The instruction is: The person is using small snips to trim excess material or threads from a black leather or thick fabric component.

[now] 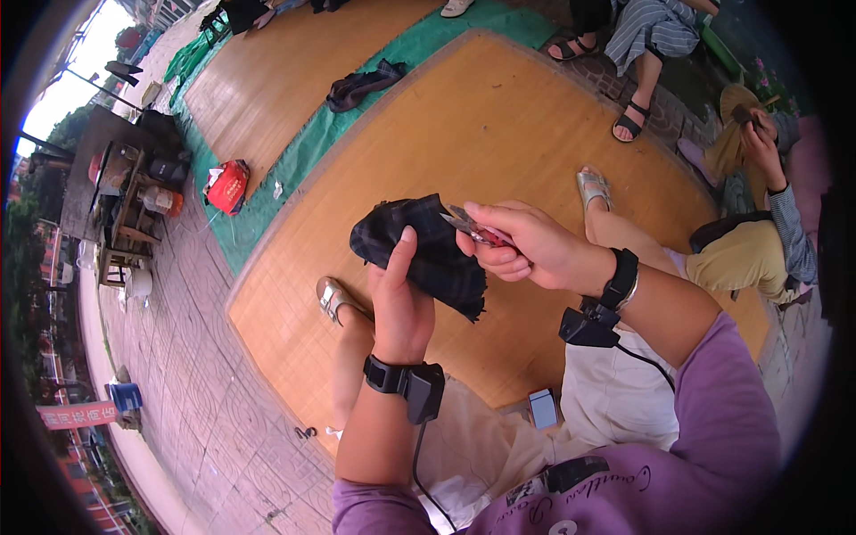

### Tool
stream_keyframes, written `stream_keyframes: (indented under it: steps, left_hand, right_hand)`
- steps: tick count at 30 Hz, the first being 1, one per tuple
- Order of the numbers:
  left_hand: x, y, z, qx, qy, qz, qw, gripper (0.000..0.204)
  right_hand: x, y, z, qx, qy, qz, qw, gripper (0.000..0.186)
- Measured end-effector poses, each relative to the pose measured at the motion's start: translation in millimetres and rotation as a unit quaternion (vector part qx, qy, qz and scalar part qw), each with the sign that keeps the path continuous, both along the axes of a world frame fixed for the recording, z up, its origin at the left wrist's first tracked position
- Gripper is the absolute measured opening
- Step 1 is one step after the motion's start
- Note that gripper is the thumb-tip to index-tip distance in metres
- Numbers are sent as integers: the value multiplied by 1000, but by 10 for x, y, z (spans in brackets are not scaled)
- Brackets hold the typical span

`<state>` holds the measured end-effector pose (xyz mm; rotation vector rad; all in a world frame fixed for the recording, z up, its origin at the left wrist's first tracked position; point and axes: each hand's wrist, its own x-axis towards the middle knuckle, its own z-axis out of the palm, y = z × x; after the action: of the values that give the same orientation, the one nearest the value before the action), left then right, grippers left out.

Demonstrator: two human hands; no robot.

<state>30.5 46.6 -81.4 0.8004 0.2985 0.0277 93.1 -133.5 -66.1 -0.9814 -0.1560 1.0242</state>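
Note:
My left hand (399,308) grips a dark plaid piece of cloth (426,241), thumb up along its near side. The cloth is bunched at the top left and hangs with a frayed lower edge at the right. In my right hand (535,241) is a small pair of thread snips (484,232) with red handles. Their metal blades point left and lie close over the cloth's upper right part; I cannot tell whether they touch it. Both hands are raised over the tan mat, between my outstretched legs.
A phone (542,408) lies by my lap on the tan mat (517,134). Dark cloth (364,85) and a red packet (227,187) rest on or near green sheeting (312,138). Other people sit at the right, one with striped clothing (655,40). A wooden stand (125,227) is far left.

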Motion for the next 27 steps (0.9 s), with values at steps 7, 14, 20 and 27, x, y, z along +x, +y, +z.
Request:
stream_keyframes:
  steps: [7,14,20,27]
  left_hand:
    - [9,-55,41,41,-26,-20,999,20]
    - [13,-37,34,10,2,14,1000,21]
    - [10,-24,-54,30,-4,8,1000,27]
    - [20,-10,-118,57,-32,-14,998,24]
  right_hand:
    - [-42,35,-66,-42,5,-18,999,44]
    - [147,-94,1,11,47,-148,988,41]
    - [53,-51,-4,7,40,-77,996,42]
    - [-68,50,-63,-16,19,-21,999,45]
